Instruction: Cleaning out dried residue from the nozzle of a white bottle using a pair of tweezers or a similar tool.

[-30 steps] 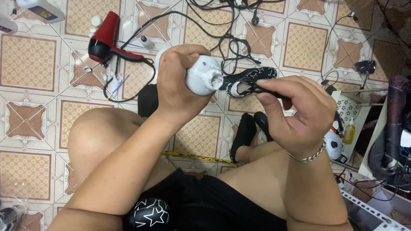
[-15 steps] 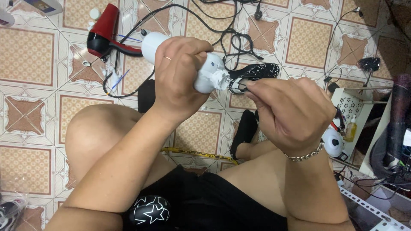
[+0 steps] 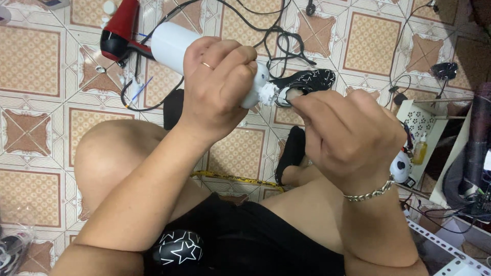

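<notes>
The left hand (image 3: 220,84) clamps a white tube (image 3: 176,43) slanting up-left, while right hand (image 3: 348,135) fingertips pinch at its lower-right tip.

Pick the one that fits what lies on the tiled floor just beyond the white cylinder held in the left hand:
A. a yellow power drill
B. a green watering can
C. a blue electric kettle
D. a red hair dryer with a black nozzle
D: a red hair dryer with a black nozzle lies on the tiled floor just past the far end of the white cylinder gripped by the left hand.
</notes>
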